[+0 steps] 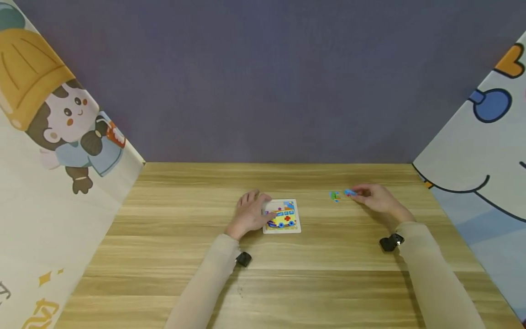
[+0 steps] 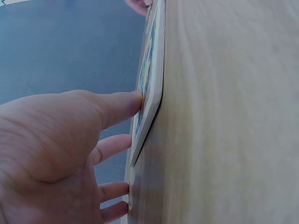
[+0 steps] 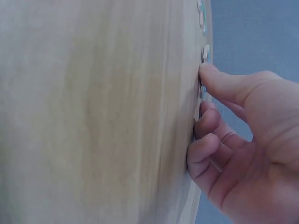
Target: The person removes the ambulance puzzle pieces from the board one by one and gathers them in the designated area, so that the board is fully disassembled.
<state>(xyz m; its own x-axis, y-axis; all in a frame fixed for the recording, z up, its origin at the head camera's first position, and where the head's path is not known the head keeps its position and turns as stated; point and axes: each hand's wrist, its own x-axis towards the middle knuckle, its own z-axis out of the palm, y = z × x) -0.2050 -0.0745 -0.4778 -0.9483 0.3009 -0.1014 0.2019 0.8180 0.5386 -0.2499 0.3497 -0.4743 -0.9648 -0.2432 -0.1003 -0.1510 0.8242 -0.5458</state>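
Puzzle board (image 1: 275, 204) lies flat on the wooden table (image 1: 320, 283), about mid-width. Squarish, pale rim; its picture shows a yellow van (image 1: 286, 218) with red cross, blue windows and blue wheels. Upper-left part bare pale wood. No clear long axis to the board; sides run roughly across the table and away from the person. Van upright as the person sees it, length left to right, nose apparently leftward, partly under the thumb.

Left hand (image 1: 249, 214) at the board's left side: fingers apart, thumb pressing the face, forefinger by the edge, other fingertips on the table.

Right hand (image 1: 376, 198), well to the right: thumb and forefinger pinch a small blue piece (image 1: 349, 193), remaining fingers curled in. Visible part of that piece runs roughly left to right. Just left of it, green piece (image 1: 333, 196), irregular, on the table; which way it points, cannot tell.
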